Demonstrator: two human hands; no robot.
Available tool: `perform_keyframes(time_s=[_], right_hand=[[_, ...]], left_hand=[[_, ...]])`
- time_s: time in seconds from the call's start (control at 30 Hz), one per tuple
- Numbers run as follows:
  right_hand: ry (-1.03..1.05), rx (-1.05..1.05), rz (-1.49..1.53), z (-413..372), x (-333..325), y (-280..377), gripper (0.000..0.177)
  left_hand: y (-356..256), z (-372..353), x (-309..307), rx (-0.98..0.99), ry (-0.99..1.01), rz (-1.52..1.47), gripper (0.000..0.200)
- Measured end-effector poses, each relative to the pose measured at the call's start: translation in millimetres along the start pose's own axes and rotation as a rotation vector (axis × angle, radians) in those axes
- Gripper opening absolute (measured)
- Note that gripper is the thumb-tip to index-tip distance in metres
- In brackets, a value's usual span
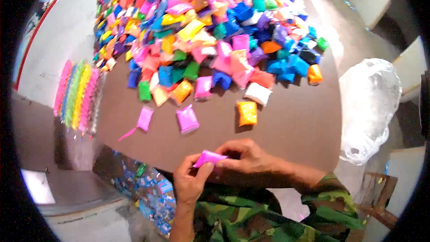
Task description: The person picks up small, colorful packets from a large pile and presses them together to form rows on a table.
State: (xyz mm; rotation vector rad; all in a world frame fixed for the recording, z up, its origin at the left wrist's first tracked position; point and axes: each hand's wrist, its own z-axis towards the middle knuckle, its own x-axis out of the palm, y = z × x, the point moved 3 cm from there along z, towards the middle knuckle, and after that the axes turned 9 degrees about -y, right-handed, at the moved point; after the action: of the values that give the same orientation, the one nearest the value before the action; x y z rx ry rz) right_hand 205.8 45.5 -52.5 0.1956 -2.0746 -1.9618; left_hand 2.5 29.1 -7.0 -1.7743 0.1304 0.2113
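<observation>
We hold a small pink plastic packet at the near edge of the brown desk. It lies sideways. Our left hand pinches its left end, and our right hand pinches its right end.

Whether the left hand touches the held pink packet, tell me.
Touching. The head view shows the left hand pinching one end of the pink packet, with the right hand on the other.

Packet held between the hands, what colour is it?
The packet is bright pink; head view shows it best.
</observation>
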Motion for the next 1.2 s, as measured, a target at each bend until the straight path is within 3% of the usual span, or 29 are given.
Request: perform_keyframes(time_s=[0.03,0.07,0.1,0.2,0.33,0.43,0.47,0.6,0.7,0.8,0.93,1.1,1.2], right_hand=[[-0.026,-0.073,-0.098,1,-2,7,0.031],[-0.019,-0.044,-0.194,-1,-4,16,0.026],[-0.023,-0.22,-0.089,16,7,18,0.027],[0.001,-0.172,-0.128,1,-6,21,0.027],[-0.022,-0.227,-0.152,0,-6,23,0.031],[0.062,-0.179,-0.103,2,-8,21,0.032],[0.058,-0.133,-0.086,-1,-7,23,0.03],[0.008,-0.201,-0.041,-1,-10,25,0.026],[-0.007,-0.212,-0.001,1,-13,24,0.026],[0.057,0.002,0.178,-1,-8,26,0.028],[0.024,-0.163,0.07,1,-6,25,0.032],[0.056,0.016,0.158,1,-10,20,0.034],[0.023,0.089,0.287,-2,-7,20,0.032]], left_hand=[[5,1,3,-0.039,0.018,-0.096,0.037],[8,3,5,0.044,0.02,-0.151,0.032],[-20,11,-13,0.085,-0.029,0.103,0.028],[-19,4,4,0.083,-0.038,0.258,0.024],[-20,3,9,0.161,-0.108,0.18,0.019],[-21,3,3,0.209,-0.026,0.284,0.019],[-20,4,2,0.146,0.003,0.28,0.025],[-33,0,16,0.083,-0.056,0.034,0.032],[-21,1,8,0.104,-0.018,0.206,0.029],[-16,4,3,0.103,0.005,0.257,0.03],[-11,5,-2,0.122,0.001,0.244,0.028],[-8,6,5,0.197,-0.004,0.073,0.023],[-17,0,16,-0.067,0.05,0.003,0.033]])
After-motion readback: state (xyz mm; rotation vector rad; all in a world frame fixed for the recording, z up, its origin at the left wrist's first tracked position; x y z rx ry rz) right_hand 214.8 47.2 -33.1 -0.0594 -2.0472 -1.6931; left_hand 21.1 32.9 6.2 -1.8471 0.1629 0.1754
